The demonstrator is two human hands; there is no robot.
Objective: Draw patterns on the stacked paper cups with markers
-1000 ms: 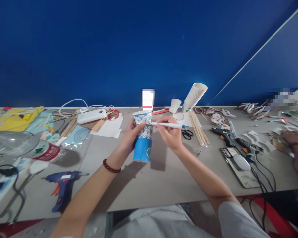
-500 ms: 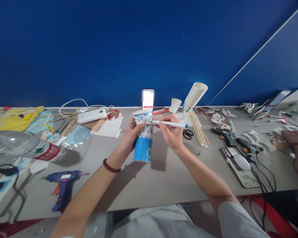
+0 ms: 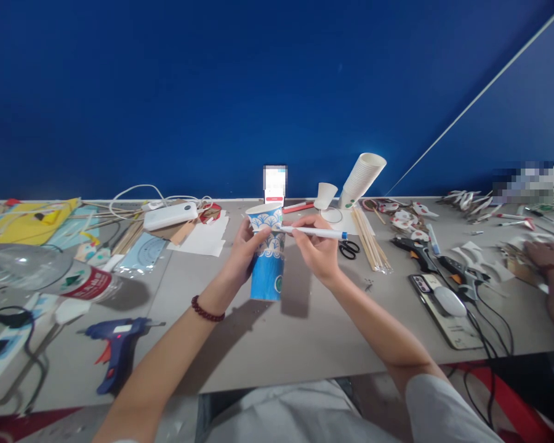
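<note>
Blue-and-white cup (image 3: 266,278) is showing between left hand (image 3: 244,251), gripping its side, and right hand (image 3: 320,251), pinching a marker (image 3: 327,233). White cups (image 3: 364,175) are nesting in one stack.

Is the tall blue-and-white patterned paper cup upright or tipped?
Upright: the cup shows its rim on top, solid blue part below, with the left hand gripping it.

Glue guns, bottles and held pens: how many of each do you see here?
Glue guns: 3
Bottle: 1
Pen in right hand: 1
Total: 5
</note>
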